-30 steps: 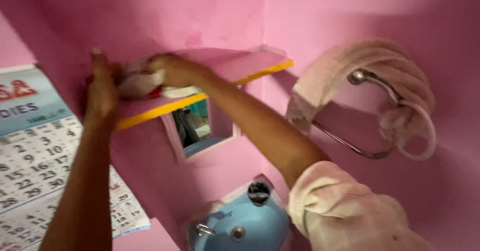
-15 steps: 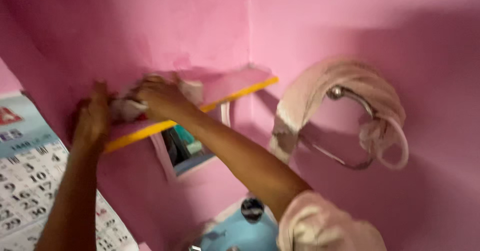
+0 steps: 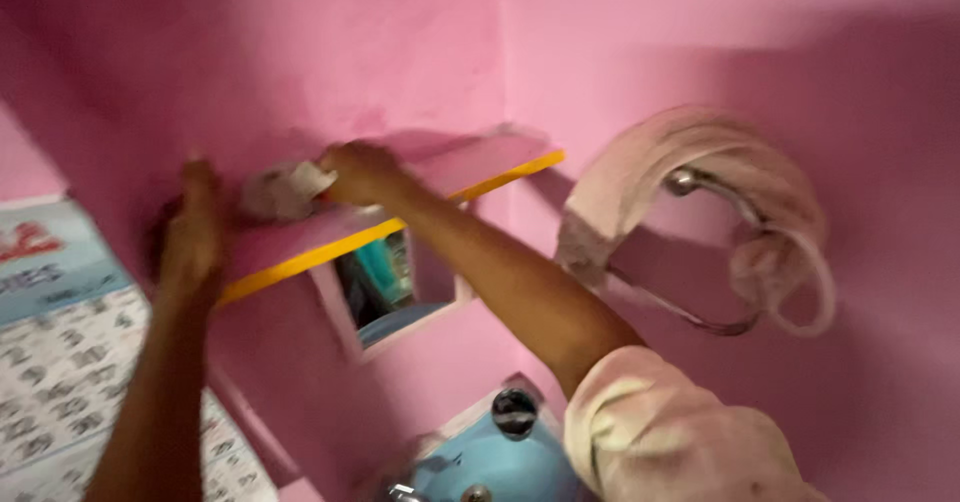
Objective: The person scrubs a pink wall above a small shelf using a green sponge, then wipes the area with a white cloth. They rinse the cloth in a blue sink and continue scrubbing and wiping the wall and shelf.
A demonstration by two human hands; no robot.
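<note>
Up at 10 o'clock on the pink shelf [image 3: 300,242] with the yellow front edge, my right hand [image 3: 362,172] is closed on a crumpled pale cloth [image 3: 285,190], fingers bunched over its right end and pressing it down on the shelf top near the back wall. My left hand [image 3: 192,234] is at 9 o'clock, palm against the shelf's front edge, fingers pointing up; blurred, so I can't tell if they curl over the edge or just lie flat on it, holding nothing as far as I can see. Cloth sits between the two hands, touching the right, just beside the left. Below the shelf, dead centre, a small mirror [image 3: 385,287] set in a pink frame. At 3 o'clock a pale towel [image 3: 700,177] draped over a metal ring holder [image 3: 690,307] on the side wall, well apart from my hands. At 8 o'clock a wall calendar [image 3: 60,342]. At 6 o'clock the blue basin [image 3: 500,467] with a tap knob. To wipe well, my judgement: keep the cloth flat under the palm, not balled, press evenly, run it along the back corner, and keep the left hand braced so the shelf takes the push without wobbling.
</note>
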